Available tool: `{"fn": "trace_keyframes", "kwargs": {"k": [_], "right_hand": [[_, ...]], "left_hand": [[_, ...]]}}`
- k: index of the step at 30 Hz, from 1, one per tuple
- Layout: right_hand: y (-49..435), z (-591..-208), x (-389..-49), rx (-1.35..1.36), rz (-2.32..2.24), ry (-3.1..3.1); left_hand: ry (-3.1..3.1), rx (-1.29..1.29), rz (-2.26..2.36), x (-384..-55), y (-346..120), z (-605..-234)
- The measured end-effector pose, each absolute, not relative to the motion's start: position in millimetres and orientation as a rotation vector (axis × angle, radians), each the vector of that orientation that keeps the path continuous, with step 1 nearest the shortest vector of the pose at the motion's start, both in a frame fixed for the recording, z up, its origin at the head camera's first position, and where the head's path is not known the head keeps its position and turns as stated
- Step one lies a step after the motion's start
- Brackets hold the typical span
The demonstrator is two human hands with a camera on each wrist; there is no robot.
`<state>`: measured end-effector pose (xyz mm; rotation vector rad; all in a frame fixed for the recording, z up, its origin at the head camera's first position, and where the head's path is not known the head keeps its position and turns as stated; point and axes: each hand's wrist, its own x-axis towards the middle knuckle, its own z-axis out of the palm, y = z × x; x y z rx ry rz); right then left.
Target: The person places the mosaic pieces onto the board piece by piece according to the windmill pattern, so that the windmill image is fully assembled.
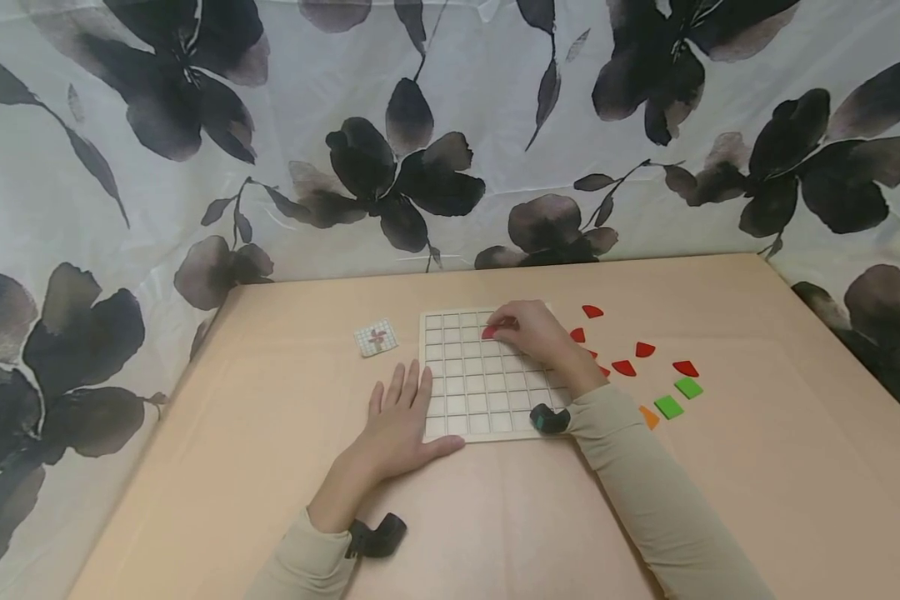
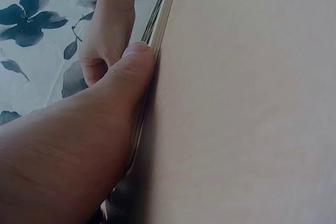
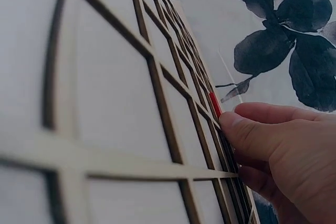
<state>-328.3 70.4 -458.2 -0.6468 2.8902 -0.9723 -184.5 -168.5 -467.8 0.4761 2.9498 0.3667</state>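
Note:
A pale wooden grid board [image 1: 467,408] with square cells lies on the table. My right hand [image 1: 528,329] pinches a red piece [image 1: 488,332] between thumb and fingers over the board's far rows. In the right wrist view the red piece [image 3: 216,105] shows as a thin edge at the fingertips, against the grid. My left hand [image 1: 397,425] rests flat at the board's near left corner, fingers straight, its thumb along the near edge. The left wrist view shows that thumb [image 2: 134,72] touching the board's side.
A small card [image 1: 376,338] with a gridded pattern lies left of the board. Right of it are several red pieces [image 1: 624,368], two green squares [image 1: 668,407] and an orange piece [image 1: 649,417]. A floral cloth [image 1: 270,125] hangs behind the table.

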Motion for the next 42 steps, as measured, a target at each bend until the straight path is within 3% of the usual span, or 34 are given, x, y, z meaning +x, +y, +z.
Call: {"fn": "trace_keyframes", "kwargs": {"k": [21, 42], "right_hand": [[60.2, -454.6, -325.8, -0.712, -0.839, 2.916], [55.1, -466.5, -323.4, -0.526, -0.916, 2.987]], "left_hand": [[2.956, 0.455, 0.364, -183.6, -170.0, -466.4], [2.950, 0.467, 0.348, -183.8, -168.1, -468.2]]}}
